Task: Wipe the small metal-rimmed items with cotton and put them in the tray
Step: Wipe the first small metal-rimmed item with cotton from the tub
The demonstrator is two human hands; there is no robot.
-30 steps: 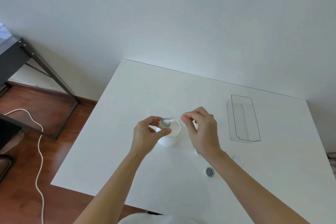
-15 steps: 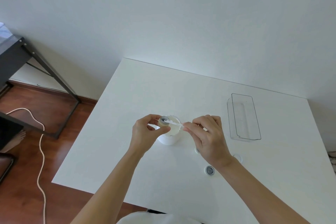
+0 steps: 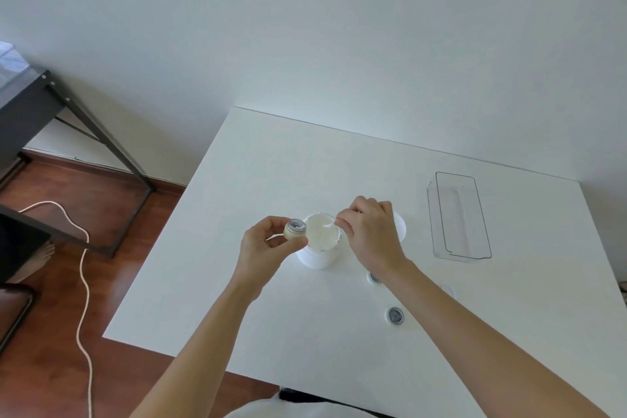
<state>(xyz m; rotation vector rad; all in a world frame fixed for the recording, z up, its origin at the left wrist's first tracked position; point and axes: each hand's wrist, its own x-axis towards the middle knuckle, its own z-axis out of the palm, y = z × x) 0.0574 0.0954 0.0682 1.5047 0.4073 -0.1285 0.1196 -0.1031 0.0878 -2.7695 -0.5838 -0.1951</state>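
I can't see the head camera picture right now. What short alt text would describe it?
Over a white table, a person's left hand pinches a small metal-rimmed item beside an open white jar, while the right hand pinches a cotton swab above the jar. A clear tray stands to the right, and more small items lie near the right forearm.

Soft, even daylight fills the scene, bright without harshness. The white table point(image 3: 271, 180) is nearly washed out, so pale things on it lose their outlines against it. Shadows are faint and diffuse (a weak grey one lies under the right forearm). The wall point(image 3: 305, 27) darkens gently towards the upper corners. Wide-angle bending curves the edges, and the picture looks slightly soft throughout.
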